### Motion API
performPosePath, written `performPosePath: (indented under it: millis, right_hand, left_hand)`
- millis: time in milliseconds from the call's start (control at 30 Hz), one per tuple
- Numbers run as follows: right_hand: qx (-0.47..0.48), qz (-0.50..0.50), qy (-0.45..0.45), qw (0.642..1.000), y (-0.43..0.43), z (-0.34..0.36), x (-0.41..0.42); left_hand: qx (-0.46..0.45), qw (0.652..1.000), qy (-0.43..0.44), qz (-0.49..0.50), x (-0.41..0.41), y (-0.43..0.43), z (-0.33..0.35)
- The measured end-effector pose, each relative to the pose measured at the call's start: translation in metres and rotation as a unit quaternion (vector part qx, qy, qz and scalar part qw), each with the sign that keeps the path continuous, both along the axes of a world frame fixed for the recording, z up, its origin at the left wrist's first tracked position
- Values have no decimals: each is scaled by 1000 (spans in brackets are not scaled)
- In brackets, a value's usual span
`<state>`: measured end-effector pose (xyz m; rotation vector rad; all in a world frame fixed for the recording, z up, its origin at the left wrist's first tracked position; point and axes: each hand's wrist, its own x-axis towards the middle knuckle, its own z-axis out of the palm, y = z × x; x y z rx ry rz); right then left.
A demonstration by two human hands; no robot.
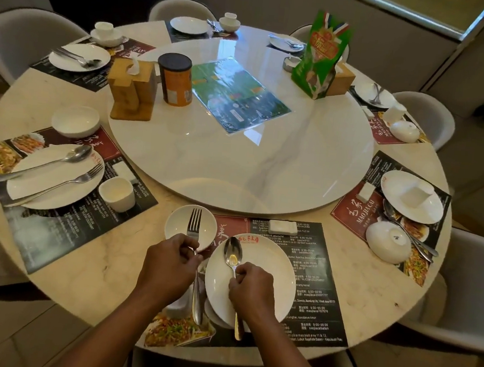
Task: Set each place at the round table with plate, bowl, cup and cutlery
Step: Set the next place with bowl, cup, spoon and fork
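Observation:
At the nearest place a white plate (267, 276) lies on a dark placemat (317, 280). My right hand (250, 286) is shut on a spoon (233, 254) whose bowl rests over the plate. My left hand (168, 264) grips a fork (194, 223), tines pointing over a small white bowl (177, 224) just left of the plate. A white cup (178, 306) sits partly hidden under my left wrist. The place to the left has plate (38, 192), spoon, fork, bowl (75, 120) and cup (117, 193).
A marble turntable (237, 159) fills the table's middle with a tissue box (130, 88), a can (175, 79), a menu (236, 95) and a green card (320, 55). The right place has a plate (424, 208) and an overturned bowl (388, 240). Chairs ring the table.

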<state>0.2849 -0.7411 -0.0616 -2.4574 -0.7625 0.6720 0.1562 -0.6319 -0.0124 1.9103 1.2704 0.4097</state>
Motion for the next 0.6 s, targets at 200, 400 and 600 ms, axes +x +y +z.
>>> performPosePath:
  millis: [200, 400, 600]
  right_hand:
    - [6, -2, -9, 1000, 6, 1, -4]
    - [15, -3, -12, 1000, 6, -2, -4]
    - [21, 2, -11, 1000, 4, -3, -1]
  left_hand:
    - [0, 1000, -1, -6, -5, 6, 1]
    - [-6, 1000, -8, -14, -3, 8, 1]
    - [-12, 1000, -21, -16, 6, 4, 3]
